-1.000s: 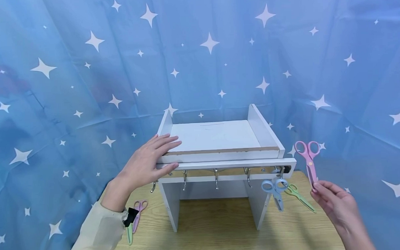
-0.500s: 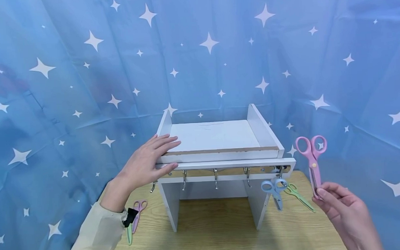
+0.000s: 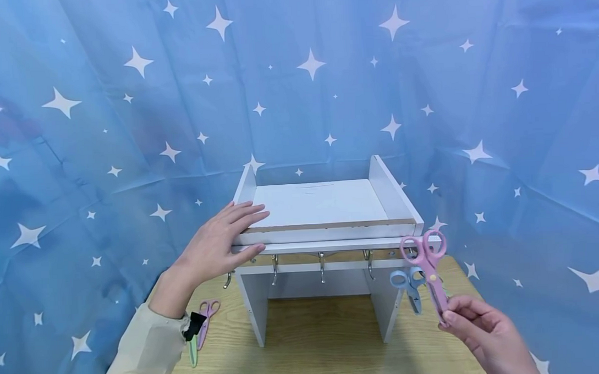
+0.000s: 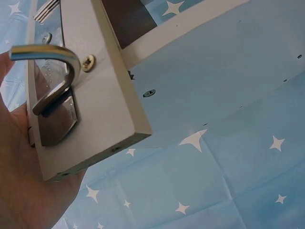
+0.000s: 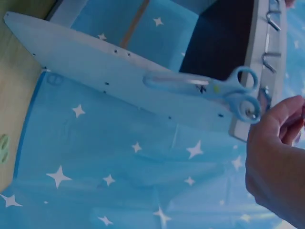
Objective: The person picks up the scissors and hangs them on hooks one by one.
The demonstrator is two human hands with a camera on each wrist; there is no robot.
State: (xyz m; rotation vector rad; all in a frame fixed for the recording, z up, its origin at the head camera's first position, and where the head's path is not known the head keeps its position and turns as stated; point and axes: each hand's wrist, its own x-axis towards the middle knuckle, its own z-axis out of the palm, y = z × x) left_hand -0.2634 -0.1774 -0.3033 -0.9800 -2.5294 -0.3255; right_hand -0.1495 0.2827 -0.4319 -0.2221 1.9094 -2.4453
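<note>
My left hand [image 3: 217, 242] rests on the left front corner of the white shelf unit [image 3: 326, 233], fingers spread on top and thumb along the hook rail. In the left wrist view the palm [image 4: 28, 186] lies behind the rail end, beside a metal hook [image 4: 71, 67]. Between thumb and fingers, my right hand [image 3: 488, 332] pinches the blade end of pink scissors [image 3: 433, 277], handles upward, in front of the rail's right end. Blue scissors [image 3: 413, 296] hang from the rightmost hook, just left of the pink pair; in the right wrist view the blue scissors [image 5: 214, 90] hang by one handle loop.
On the wooden table [image 3: 325, 356], purple scissors [image 3: 203, 333] and green scissors [image 3: 193, 351] lie at the left, partly behind my left wrist. Another green pair is mostly hidden behind the pink scissors. Several bare hooks line the rail. A blue star-patterned cloth [image 3: 297, 115] stands behind.
My right hand has moved left with the pink scissors, which rose slightly at first and then came down in front of the rail's right end. My left hand has stayed on the shelf corner.
</note>
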